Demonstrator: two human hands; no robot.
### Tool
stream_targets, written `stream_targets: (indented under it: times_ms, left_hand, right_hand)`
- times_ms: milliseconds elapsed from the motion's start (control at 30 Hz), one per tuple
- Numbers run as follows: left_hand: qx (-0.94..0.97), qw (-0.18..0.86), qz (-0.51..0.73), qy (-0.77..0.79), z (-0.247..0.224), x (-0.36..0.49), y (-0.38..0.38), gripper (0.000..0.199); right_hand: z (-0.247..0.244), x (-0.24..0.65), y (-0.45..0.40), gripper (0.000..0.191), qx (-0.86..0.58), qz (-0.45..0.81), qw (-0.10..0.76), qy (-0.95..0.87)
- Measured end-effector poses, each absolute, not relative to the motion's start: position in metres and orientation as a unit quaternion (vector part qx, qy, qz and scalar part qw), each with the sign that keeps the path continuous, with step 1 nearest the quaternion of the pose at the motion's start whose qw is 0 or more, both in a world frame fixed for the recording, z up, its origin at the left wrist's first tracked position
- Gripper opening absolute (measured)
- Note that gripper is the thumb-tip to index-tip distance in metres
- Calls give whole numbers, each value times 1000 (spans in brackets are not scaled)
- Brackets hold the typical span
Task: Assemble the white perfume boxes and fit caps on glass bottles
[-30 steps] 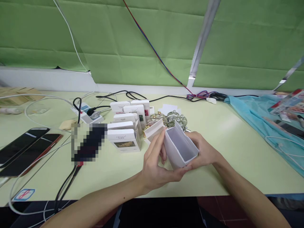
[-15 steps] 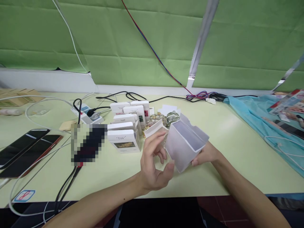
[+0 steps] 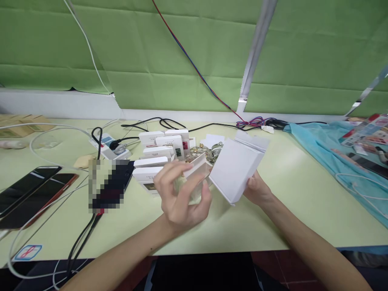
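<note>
My right hand (image 3: 255,188) grips a plain white carton (image 3: 233,167) from its right side. The carton is tilted, with its flaps standing open at the upper right. My left hand (image 3: 182,198) is just left of the carton, its curved fingers apart and slightly blurred. Behind those fingers is a small cream-coloured open box (image 3: 197,166); whether the fingertips touch it I cannot tell. Close behind are shiny, clear, rounded items with gold-coloured knobs (image 3: 201,149). Several white printed cartons (image 3: 148,173) stand upright to the left, the nearest partly hidden by my left hand.
Two phones (image 3: 36,198) lie at the left, near a pixelated dark object (image 3: 110,186) with black cables. A power strip (image 3: 110,147) with plugs sits behind. Cables run along the back edge. Blue cloth (image 3: 321,149) and packages lie at the right.
The white carton has been turned, so a broad flat side shows instead of its open inside. My left hand has moved left, away from the carton and in front of the cream box.
</note>
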State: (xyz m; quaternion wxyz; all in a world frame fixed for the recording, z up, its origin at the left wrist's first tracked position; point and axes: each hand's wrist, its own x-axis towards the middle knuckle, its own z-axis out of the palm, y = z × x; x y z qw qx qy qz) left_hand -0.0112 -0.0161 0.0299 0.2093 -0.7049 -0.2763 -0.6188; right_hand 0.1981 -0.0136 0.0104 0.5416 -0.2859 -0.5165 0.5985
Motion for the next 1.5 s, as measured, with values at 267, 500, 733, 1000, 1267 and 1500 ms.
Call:
stream_targets:
  times_ms: [267, 500, 733, 1000, 1267, 1500]
  left_hand:
    - [-719, 10, -596, -358, 23, -4, -16, 22]
    - [-714, -104, -559, -409, 16, -4, -18, 18]
    - [-723, -153, -549, -391, 7, -2, -23, 31]
    - [-716, -257, -517, -393, -7, 3, -29, 52]
    - [-710, -305, -493, -400, -12, 8, -32, 56]
    - [-717, -320, -482, -388, -15, 7, -34, 62]
  right_hand:
    - [9, 195, -14, 67, -284, 615, 531, -509]
    - [15, 194, -13, 75, -313, 581, 552, -510]
    - [14, 196, -11, 66, -356, 518, 586, -511]
    - [19, 195, -11, 57, -374, 494, 615, -489]
    - [14, 196, -11, 54, -383, 444, 622, -519]
    - [18, 193, -12, 49, -390, 395, 626, -548]
